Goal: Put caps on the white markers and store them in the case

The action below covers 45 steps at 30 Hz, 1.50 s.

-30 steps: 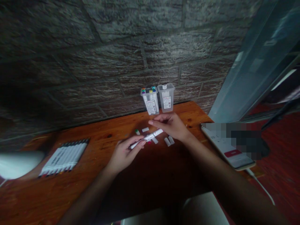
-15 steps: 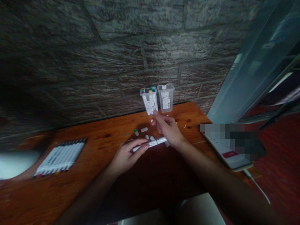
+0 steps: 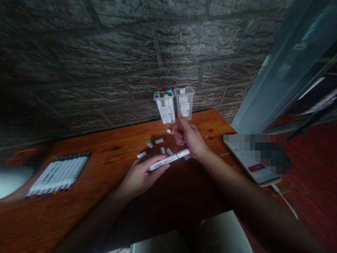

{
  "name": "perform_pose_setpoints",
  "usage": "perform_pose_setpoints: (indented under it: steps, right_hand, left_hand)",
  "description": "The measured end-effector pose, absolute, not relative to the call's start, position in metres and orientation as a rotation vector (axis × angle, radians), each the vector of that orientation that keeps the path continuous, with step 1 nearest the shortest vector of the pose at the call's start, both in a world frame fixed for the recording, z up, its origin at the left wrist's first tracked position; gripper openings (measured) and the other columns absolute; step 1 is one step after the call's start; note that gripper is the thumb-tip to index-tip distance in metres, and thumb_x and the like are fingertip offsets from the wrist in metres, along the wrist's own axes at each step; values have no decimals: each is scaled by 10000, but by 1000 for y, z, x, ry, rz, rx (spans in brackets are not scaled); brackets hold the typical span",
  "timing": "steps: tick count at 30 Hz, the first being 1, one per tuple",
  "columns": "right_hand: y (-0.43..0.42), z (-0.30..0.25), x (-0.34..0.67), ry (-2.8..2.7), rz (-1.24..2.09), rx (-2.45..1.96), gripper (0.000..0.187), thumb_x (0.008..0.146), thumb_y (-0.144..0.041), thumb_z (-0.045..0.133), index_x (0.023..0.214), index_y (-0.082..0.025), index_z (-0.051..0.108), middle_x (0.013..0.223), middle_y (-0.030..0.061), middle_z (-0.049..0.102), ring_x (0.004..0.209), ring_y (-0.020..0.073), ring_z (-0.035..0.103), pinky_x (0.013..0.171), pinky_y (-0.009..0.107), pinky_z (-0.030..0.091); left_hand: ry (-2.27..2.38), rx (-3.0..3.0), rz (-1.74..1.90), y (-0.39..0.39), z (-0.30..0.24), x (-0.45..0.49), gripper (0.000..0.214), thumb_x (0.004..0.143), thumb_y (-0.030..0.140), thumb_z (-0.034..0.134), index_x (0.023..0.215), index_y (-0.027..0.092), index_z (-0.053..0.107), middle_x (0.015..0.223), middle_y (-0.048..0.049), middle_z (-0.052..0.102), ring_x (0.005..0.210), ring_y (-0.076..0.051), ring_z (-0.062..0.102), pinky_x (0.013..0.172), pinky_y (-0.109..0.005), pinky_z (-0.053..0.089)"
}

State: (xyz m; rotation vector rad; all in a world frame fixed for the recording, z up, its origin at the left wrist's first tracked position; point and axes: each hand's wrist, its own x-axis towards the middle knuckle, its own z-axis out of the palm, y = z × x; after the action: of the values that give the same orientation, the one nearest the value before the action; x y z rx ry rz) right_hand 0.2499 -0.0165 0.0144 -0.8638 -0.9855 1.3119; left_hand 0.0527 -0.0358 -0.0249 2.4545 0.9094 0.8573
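My left hand (image 3: 143, 174) is closed around a white marker (image 3: 168, 160) whose pink tip points right. My right hand (image 3: 188, 135) is lifted above the wooden table (image 3: 105, 182), its fingers pinched on a small white cap (image 3: 169, 131). Several loose white caps (image 3: 159, 141) and a green-ended cap (image 3: 149, 143) lie on the table just beyond my hands. Two clear plastic marker boxes (image 3: 165, 107) stand against the wall behind them; the left one holds coloured-capped markers.
A row of several white markers (image 3: 56, 173) lies at the table's left. A phone (image 3: 252, 163) with a cable rests at the right edge. A stone-pattern wall (image 3: 131, 63) backs the table. A pale object (image 3: 10, 177) sits at far left.
My right hand has let go of the marker's end and risen toward the boxes, holding a small cap. The marker's pink tip now shows. The view shifted slightly down.
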Motion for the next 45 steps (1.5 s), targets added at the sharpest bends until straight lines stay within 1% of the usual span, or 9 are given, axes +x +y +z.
perform_pose_setpoints:
  steps: [7,11,15,21,25,30,36,41,45]
  right_hand:
    - [-25,6,242,-1273,1119,-974,616,898,-673,381,557,-190,554,417,-75,294,395,75,261,452,273,212]
    - [-29,3,238,-1385,984,-1033,640,907,-667,361,506,-188,499,437,-57,361,434,76,344,500,269,273]
    - [-30,2,238,-1464,1013,-1055,637,929,-643,337,492,-194,449,439,-51,378,437,78,357,497,267,282]
    - [-20,1,243,-1375,891,-1060,629,922,-663,316,550,-193,504,502,-42,415,486,82,407,521,253,311]
    - [-14,-1,247,-1374,795,-1057,572,923,-635,354,624,-189,552,573,-32,475,565,93,462,582,249,351]
    - [-16,-9,246,-1516,800,-1022,470,873,-578,519,625,-180,545,583,-48,458,564,89,416,570,244,327]
    - [-19,-4,244,-1443,860,-1057,456,870,-563,521,639,-174,579,543,-57,424,532,88,375,531,245,289]
    - [-11,-5,252,-1245,881,-1104,463,839,-571,551,586,-183,529,527,-58,418,500,84,334,515,258,263]
    - [-5,-9,259,-1190,841,-1138,474,840,-572,546,572,-181,547,522,-48,427,502,91,359,528,265,272]
  left_hand:
    - [825,2490,937,-35,-26,52,244,846,279,672,1056,171,733,978,-48,773,788,-167,731,802,-248,583]
    - [792,2515,994,-36,-29,52,225,832,264,690,1029,166,742,933,-45,779,742,-160,731,763,-244,592]
    - [764,2521,1013,-34,-31,53,200,826,245,695,1004,167,744,927,-40,780,715,-146,730,719,-218,592]
    - [914,2519,1004,-30,-30,54,213,798,291,722,995,213,742,924,-8,778,735,-147,726,742,-218,574]
    - [1107,2408,1093,-24,-25,49,234,801,327,709,993,195,732,919,-14,766,737,-142,702,736,-212,547]
    - [1224,2324,1196,-19,-19,42,242,824,346,669,979,165,715,874,-26,752,707,-141,669,680,-211,517]
    - [1161,2283,1204,-20,-20,44,285,844,327,648,1074,163,691,938,-50,749,775,-154,682,739,-230,526]
    - [1136,2238,1211,-20,-18,44,306,857,324,636,1110,155,673,977,-66,743,817,-162,685,778,-246,528]
    - [1135,2142,1218,-17,-19,42,281,870,341,616,1060,143,677,883,-52,741,742,-150,679,715,-238,537]
